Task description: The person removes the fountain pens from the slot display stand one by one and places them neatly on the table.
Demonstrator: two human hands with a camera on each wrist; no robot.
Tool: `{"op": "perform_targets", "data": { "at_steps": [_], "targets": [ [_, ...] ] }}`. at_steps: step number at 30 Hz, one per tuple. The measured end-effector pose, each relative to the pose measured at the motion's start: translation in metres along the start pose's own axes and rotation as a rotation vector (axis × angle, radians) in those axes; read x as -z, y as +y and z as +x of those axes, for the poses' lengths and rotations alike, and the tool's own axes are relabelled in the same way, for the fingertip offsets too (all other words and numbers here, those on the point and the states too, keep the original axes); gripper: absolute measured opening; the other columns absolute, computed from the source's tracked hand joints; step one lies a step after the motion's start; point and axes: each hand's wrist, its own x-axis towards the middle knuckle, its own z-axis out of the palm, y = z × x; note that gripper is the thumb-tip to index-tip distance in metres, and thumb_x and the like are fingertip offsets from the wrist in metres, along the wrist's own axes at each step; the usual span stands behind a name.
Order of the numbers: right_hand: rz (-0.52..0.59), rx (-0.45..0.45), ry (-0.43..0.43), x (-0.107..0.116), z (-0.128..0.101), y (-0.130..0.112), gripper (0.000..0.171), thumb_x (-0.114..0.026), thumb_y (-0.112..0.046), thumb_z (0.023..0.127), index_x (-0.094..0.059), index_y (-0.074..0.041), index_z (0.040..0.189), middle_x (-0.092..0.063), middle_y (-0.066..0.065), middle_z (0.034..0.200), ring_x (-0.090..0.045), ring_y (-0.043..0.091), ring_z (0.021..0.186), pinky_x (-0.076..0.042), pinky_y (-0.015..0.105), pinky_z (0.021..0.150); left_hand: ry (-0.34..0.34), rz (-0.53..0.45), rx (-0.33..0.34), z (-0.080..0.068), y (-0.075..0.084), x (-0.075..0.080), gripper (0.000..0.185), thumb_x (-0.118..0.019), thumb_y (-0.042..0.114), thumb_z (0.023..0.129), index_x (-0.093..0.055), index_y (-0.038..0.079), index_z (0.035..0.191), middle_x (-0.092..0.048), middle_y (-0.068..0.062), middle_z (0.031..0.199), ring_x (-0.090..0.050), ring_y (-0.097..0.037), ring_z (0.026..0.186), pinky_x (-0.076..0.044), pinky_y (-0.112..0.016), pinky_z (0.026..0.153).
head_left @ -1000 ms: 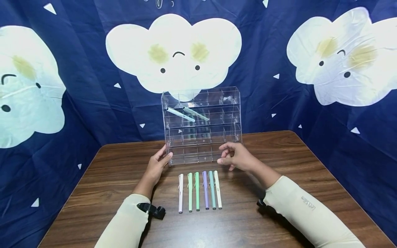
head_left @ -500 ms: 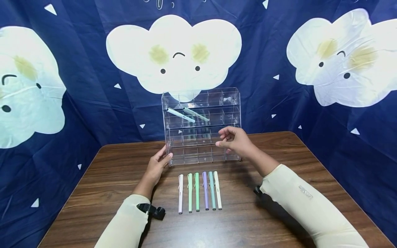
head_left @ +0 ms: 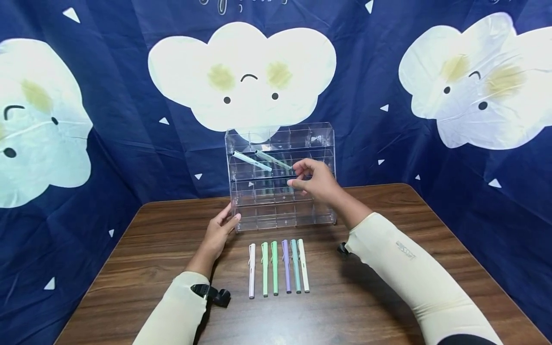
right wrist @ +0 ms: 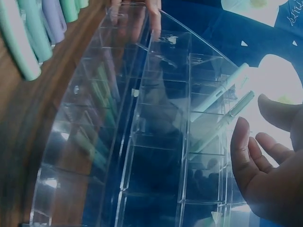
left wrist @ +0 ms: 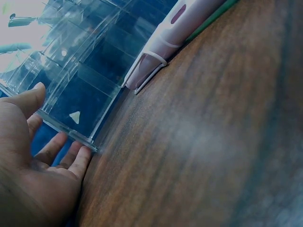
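Now my left hand (head_left: 217, 231) rests flat against the clear organizer (head_left: 280, 175) at the surface's back, steadying its corner, while my right hand (head_left: 314, 181), fingers loosely spread and empty, hovers beside the slanted pen (head_left: 273, 159).

wooden table (head_left: 388, 297), dark grain. navy backdrop cloth (head_left: 129, 143) printed with white cloud faces (head_left: 241, 72) and small triangles. six capped pens (head_left: 279, 266) in a row: lilac, two green, purple, teal, cream.

No legible txt: small print on right sleeve (head_left: 406, 251) & backdrop (head_left: 241, 5) script unreadable.
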Motion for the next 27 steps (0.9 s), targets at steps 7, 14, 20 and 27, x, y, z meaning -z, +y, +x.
{"op": "perform_targets", "data": {
  "at_steps": [7, 14, 20, 27],
  "targets": [
    [-0.094, 0.022, 0.047, -0.003, 0.020, -0.008, 0.042, -0.086, -0.014, 0.096, -0.069, -0.005, 0.133, -0.067, 0.023, 0.133, -0.065, 0.031, 0.118, -0.069, 0.044, 0.080, -0.006, -0.004, 0.008, 0.001, -0.001, 0.000, 0.067, -0.066, 0.015, 0.110, -0.038, 0.018, 0.171, -0.043, -0.020, 0.173, -0.045, -0.031, 0.154, -0.052, -0.008, 0.094],
    [-0.130, 0.085, 0.073, -0.011, 0.040, -0.009, 0.039, -0.085, -0.016, 0.097, -0.070, -0.007, 0.133, -0.064, 0.020, 0.136, -0.063, 0.029, 0.121, -0.067, 0.040, 0.080, -0.006, -0.019, 0.010, 0.001, 0.000, 0.001, 0.068, -0.066, 0.014, 0.110, -0.037, 0.016, 0.171, -0.042, -0.023, 0.172, -0.043, -0.032, 0.156, -0.051, -0.004, 0.093],
    [-0.152, 0.121, 0.087, -0.019, 0.050, -0.012, 0.040, -0.084, -0.018, 0.098, -0.070, -0.006, 0.134, -0.065, 0.017, 0.136, -0.062, 0.030, 0.123, -0.061, 0.046, 0.095, -0.009, -0.014, 0.003, 0.002, 0.002, 0.002, 0.068, -0.066, 0.014, 0.110, -0.037, 0.015, 0.171, -0.041, -0.023, 0.173, -0.041, -0.033, 0.157, -0.050, -0.003, 0.093],
    [-0.144, 0.065, 0.040, -0.025, 0.059, -0.009, 0.047, -0.082, -0.019, 0.100, -0.066, -0.005, 0.142, -0.064, 0.017, 0.142, -0.065, 0.031, 0.123, -0.066, 0.041, 0.082, 0.000, 0.005, 0.003, 0.001, 0.001, 0.001, 0.068, -0.066, 0.014, 0.110, -0.037, 0.017, 0.171, -0.043, -0.023, 0.172, -0.044, -0.031, 0.154, -0.051, -0.004, 0.093]
  ]
}}
